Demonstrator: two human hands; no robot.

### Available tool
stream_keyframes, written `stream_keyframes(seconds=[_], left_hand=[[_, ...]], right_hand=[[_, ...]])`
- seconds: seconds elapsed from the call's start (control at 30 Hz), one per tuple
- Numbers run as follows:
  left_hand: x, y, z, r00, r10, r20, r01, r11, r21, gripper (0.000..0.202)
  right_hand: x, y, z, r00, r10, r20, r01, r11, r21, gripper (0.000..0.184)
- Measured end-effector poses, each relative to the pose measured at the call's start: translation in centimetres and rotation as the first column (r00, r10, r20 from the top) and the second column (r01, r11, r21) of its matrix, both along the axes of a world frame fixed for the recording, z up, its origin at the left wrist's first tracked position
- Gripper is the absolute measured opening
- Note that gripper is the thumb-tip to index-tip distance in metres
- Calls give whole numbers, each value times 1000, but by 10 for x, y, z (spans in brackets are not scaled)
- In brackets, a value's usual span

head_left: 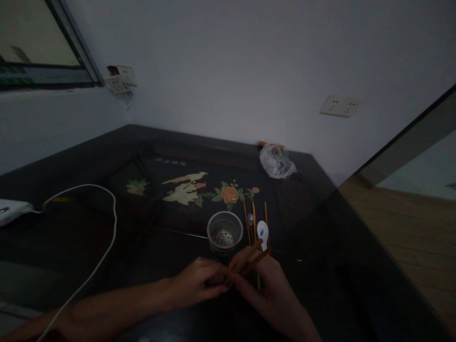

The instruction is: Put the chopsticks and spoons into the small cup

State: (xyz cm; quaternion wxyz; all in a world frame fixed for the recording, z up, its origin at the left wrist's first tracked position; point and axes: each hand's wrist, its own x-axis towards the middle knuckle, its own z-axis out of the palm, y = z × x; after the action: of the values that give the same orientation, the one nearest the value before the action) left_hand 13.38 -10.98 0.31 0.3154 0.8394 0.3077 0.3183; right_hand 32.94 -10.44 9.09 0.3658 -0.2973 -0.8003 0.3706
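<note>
Two brown wooden chopsticks (250, 260) slant up from between my hands. My right hand (269, 287) is closed on them, their upper ends sticking out past the fingers. My left hand (195, 284) has its fingers closed at their lower ends, against my right fingertips; the exact grip is hidden. Just beyond my hands stands a round perforated utensil holder (225, 232) with holes in its bottom. To its right lie more wooden chopsticks (245, 213), a small metal spoon (250, 219) and a white spoon (262, 231) with a blue mark, partly behind my right hand.
The dark table (302, 228) has an inlaid bird and flower picture. A crumpled clear plastic bag (277, 161) lies near the wall. At left, a white cable (115, 216) runs from a white device (13, 210) and passes over my left forearm. The table's right edge borders a wooden floor.
</note>
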Motion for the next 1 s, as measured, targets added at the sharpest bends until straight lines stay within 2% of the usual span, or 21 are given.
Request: stream_keyframes(seconds=[0.17, 0.4, 0.7, 1.0], left_hand=[[0, 1, -2, 1000, 4, -12, -3, 997, 72, 25], [1, 0, -1, 1000, 17, -14, -16, 997, 80, 25], [2, 0, 2, 997, 33, -71, -29, 998, 62, 19], [7, 0, 7, 998, 59, -36, -56, 995, 81, 24]], right_hand=[[-4, 0, -5, 999, 27, 17, -26, 999, -37, 7], [0, -1, 4, 999, -2, 48, 3, 1000, -20, 8], [4, -3, -2, 992, -122, 33, 123, 992, -10, 7], [-1, -13, -15, 967, -229, -110, 216, 969, -124, 15]])
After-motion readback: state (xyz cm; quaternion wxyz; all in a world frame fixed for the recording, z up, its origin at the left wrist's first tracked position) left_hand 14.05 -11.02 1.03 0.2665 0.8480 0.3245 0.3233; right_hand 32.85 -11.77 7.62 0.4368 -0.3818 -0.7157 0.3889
